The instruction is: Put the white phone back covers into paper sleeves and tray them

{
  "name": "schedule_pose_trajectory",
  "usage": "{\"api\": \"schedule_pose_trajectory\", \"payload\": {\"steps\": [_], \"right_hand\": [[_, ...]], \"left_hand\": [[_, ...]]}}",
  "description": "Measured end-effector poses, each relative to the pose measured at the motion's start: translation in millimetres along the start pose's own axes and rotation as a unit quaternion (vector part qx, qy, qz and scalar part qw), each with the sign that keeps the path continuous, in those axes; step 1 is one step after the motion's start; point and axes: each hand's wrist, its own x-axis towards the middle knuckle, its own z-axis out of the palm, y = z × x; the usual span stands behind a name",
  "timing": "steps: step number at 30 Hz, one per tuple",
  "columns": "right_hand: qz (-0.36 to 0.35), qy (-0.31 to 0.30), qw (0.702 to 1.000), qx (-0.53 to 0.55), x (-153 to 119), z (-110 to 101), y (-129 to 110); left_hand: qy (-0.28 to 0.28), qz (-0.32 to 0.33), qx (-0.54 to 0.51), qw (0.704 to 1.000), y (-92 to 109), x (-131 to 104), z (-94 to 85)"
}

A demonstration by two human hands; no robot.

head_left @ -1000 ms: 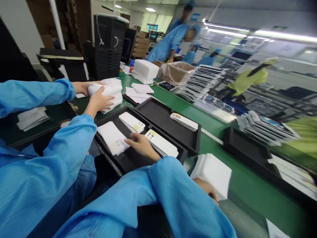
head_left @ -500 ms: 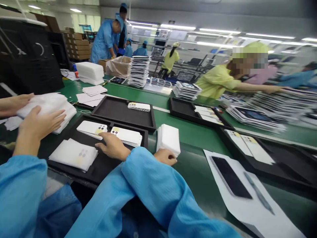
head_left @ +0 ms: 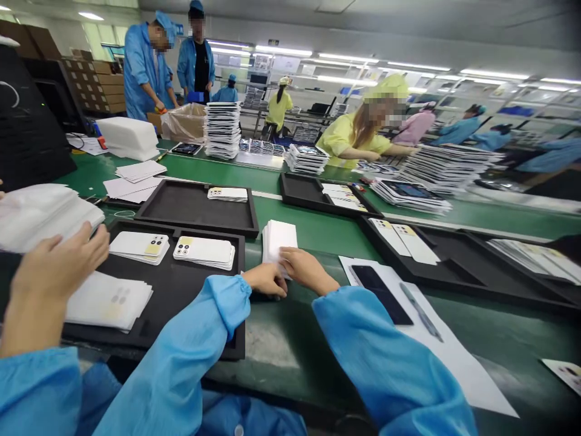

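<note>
A small stack of white sleeves sits on the green bench in front of me. My left hand is at the stack's near edge, fingers curled down and closed; what they hold is hidden. From the right, my right hand pinches the near right edge of the stack, thumb and fingers together. Left of my hands, a black tray bears two piles of white phone-shaped pieces with camera rings, the right-hand pile being closer. A sleeved pile lies toward that tray's near left.
A co-worker's hand rests by a bundle of white sleeves at left. Behind stands another black tray. To my right lie a dark phone and a pen on white paper, with more black trays beyond.
My right hand has left the phone-shaped pieces in the tray and moved right to the sleeve stack, uncrossing my arms. My left hand stays by the stack. The view has turned slightly right.
</note>
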Motion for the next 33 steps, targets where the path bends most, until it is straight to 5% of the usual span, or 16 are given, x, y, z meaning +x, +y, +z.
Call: {"api": "schedule_pose_trajectory", "payload": {"steps": [1,4,11,17,21,27,33], "right_hand": [[0.007,-0.005,1.000,-0.007,-1.4,2.6,-2.0],[0.043,-0.008,0.999,-0.022,-1.2,7.0,-7.6],[0.106,0.042,0.993,-0.003,1.3,7.9,-4.1],[0.069,0.055,0.995,0.046,3.3,9.0,8.9],[0.029,0.078,0.995,0.053,2.9,13.8,10.1],[-0.053,0.096,0.992,0.058,-1.1,24.9,13.4],[-0.036,0.131,0.988,0.076,3.9,33.4,21.3]], "left_hand": [[-0.098,-0.021,0.031,0.994,-7.5,14.6,8.6],[-0.188,-0.010,0.021,0.982,-21.5,38.6,8.5],[-0.006,0.069,0.026,0.997,-26.4,47.9,-12.0],[0.130,0.144,0.096,0.976,-33.7,58.7,-12.4],[0.138,0.189,0.144,0.962,-39.7,59.4,-8.5],[0.117,0.172,0.158,0.965,-46.1,57.8,-5.0],[0.117,0.161,0.167,0.966,-46.2,58.0,-6.2]]}}
